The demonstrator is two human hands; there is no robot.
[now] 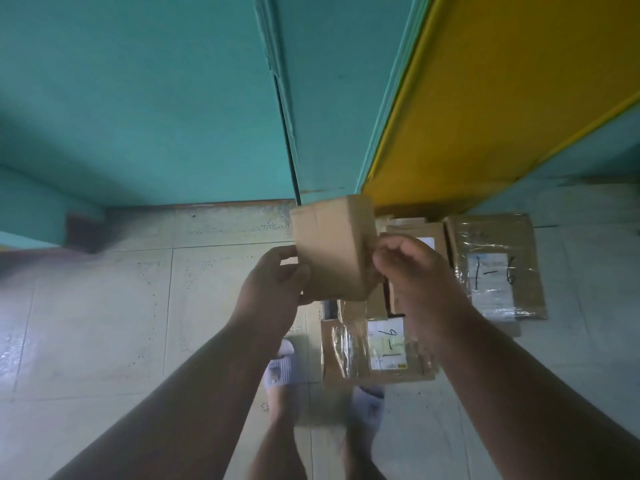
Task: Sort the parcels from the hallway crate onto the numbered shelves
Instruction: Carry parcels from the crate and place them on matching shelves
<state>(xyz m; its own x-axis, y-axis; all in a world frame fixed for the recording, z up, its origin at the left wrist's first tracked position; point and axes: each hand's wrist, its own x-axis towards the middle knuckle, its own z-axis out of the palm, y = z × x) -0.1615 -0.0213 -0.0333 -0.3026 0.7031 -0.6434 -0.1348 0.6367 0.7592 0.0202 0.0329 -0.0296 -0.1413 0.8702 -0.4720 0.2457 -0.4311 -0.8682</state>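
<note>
Holding a small cardboard box (332, 247) up between both hands, a person stands on a pale tiled floor (104, 306) in front of a teal wall (138, 98) and a yellow panel (502, 81). The left hand (273, 282) grips the box's lower left edge, its fingers (294, 271) curled round the corner; the right hand (408, 268) pinches the box's right side, its fingers (391, 251) bent tight against the cardboard. The box is clear of the floor, tilted slightly, its plain taped face toward the camera; no label can be seen on this side. Below it, more parcels lie flat on the tiles. One taped parcel (377, 351) near the person's feet carries a white label with a handwritten number, blurred but seemingly "1-6" seen upside down. A larger parcel (498, 265) to the right, close to the yellow panel, bears a label marked "1-6". Another brown parcel (415, 233) lies between them, partly hidden behind the right hand. Two feet in pale slippers (280, 368) stand just beside the nearest parcel
</note>
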